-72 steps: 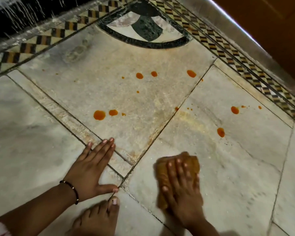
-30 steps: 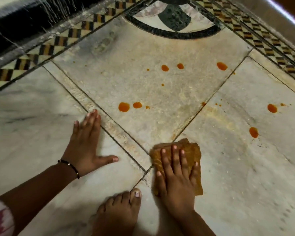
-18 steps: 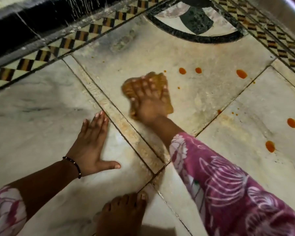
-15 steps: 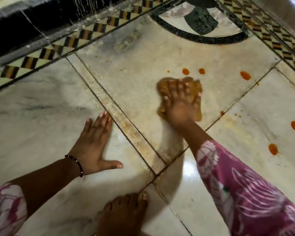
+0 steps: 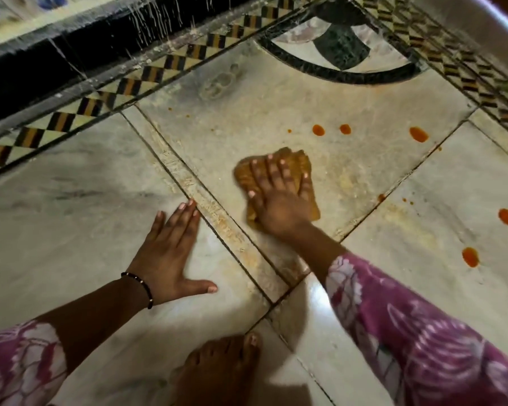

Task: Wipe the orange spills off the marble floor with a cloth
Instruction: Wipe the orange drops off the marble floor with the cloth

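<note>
My right hand point(image 5: 277, 200) presses flat on a folded orange-brown cloth point(image 5: 308, 197) in the middle of a pale marble floor point(image 5: 71, 200) slab. My left hand point(image 5: 167, 253) rests flat on the floor to the left, fingers spread, holding nothing. Orange spills remain beyond the cloth: two round drops point(image 5: 318, 130) just above it and one larger drop point(image 5: 418, 134) further right. Two more orange drops point(image 5: 507, 216) lie on the slab at the right edge. The patch under and left of the cloth shows no orange drops.
A checkered inlay border point(image 5: 123, 86) and a dark wall base point(image 5: 27, 74) run along the top left. A dark curved inlay point(image 5: 340, 51) sits at the top. A second patterned border point(image 5: 481, 83) lines the right. My bare foot point(image 5: 217, 373) stands at the bottom centre.
My right hand slid the cloth from near my foot up onto the central slab and swept it left and right; the two orange drops there are gone. My left hand stayed planted.
</note>
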`<action>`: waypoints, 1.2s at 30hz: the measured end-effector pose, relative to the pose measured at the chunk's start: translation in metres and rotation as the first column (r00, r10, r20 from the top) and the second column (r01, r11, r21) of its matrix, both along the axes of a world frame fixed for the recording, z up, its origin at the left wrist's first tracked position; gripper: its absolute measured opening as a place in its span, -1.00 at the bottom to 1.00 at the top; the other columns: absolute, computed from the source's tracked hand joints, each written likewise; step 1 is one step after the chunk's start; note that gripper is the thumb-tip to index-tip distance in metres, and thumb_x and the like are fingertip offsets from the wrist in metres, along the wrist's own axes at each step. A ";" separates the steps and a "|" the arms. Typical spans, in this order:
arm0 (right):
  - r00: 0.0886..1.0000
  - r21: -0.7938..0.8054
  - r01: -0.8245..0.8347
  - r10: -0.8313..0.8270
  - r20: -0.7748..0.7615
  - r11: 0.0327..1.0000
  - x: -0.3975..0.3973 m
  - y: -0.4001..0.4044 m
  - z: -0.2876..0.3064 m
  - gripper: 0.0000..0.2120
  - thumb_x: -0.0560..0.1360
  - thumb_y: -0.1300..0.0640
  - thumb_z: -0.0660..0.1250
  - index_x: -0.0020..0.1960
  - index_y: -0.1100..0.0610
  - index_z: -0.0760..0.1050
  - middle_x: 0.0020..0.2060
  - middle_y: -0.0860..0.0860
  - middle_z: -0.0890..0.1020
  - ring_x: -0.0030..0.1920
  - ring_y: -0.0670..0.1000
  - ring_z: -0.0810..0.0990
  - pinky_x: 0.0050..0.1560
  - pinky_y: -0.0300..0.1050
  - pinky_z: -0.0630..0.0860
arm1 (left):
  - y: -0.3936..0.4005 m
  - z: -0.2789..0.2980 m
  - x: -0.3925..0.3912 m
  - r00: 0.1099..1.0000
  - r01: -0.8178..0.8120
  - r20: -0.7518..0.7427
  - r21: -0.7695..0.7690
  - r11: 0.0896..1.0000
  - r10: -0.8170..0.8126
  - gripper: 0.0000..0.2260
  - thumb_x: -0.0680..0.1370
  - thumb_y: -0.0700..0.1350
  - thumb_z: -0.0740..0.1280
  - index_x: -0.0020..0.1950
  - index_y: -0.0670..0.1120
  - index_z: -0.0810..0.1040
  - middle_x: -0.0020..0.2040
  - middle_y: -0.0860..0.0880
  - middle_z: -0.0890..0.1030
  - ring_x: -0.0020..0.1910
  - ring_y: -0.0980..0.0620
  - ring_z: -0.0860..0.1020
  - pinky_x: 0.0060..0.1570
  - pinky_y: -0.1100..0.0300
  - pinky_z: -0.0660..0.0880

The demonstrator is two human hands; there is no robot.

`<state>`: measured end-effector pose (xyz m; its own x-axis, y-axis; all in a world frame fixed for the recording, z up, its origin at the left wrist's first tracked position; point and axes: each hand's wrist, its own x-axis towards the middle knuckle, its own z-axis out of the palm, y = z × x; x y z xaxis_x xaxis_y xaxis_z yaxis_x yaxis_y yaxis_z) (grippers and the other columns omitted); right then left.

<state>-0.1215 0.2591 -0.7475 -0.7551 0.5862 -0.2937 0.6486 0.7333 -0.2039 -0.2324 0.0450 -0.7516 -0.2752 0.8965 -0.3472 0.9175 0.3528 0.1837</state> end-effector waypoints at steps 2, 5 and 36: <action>0.996 -0.003 0.080 -0.079 0.047 0.997 0.014 0.038 0.003 -0.41 0.60 -0.18 -0.10 0.53 -0.11 -0.29 0.55 -0.03 -0.24 0.53 0.04 -0.29 0.43 0.24 -0.33 | -0.001 -0.001 0.000 1.000 -0.002 0.010 0.020 1.000 0.002 0.15 0.23 0.61 0.04 0.52 -0.20 -0.09 0.54 -0.16 -0.09 0.51 -0.05 -0.15 0.43 -0.07 -0.19; 0.952 0.005 0.305 -0.305 0.032 0.952 0.079 0.067 0.006 -0.43 0.60 -0.20 -0.13 0.53 -0.14 -0.28 0.56 -0.04 -0.19 0.54 0.02 -0.23 0.46 0.22 -0.28 | -0.002 -0.003 0.000 1.000 -0.014 0.022 0.053 0.998 0.013 0.14 0.24 0.61 0.04 0.52 -0.18 -0.10 0.54 -0.13 -0.11 0.51 -0.02 -0.18 0.44 -0.03 -0.22; 0.928 -0.051 0.354 -0.344 0.146 0.934 0.146 -0.099 0.012 -0.33 0.39 -0.28 -0.42 0.39 -0.07 -0.57 0.39 -0.01 -0.54 0.38 0.06 -0.58 0.24 0.14 -0.66 | 0.048 -0.012 0.057 0.974 0.219 0.036 0.105 0.970 -0.224 0.01 0.31 0.54 0.03 0.53 -0.08 -0.11 0.54 -0.05 -0.10 0.50 0.05 -0.15 0.40 -0.09 -0.15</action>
